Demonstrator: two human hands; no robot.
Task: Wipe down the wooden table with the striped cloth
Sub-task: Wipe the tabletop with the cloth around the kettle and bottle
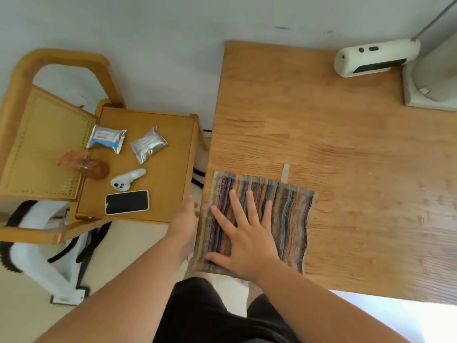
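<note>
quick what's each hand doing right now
Left hand: at the wooden table edge beside the striped cloth; fingers hidden, cannot tell.
Right hand: open, flat on the cloth, holding nothing.

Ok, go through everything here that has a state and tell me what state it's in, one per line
Striped cloth: spread flat on the wooden table.
Right hand: open, palm down on the cloth.
Left hand: at the table's left edge.
Phone: screen dark, face up.
Foil packets: sealed.

Right hand [247, 241] flat, fingers spread, on striped cloth [284, 219] at near-left corner of wooden table [346, 157]; left hand [184, 219] at table's left edge beside chair [160, 157] holding phone [127, 202] and foil packets [148, 144]
</note>
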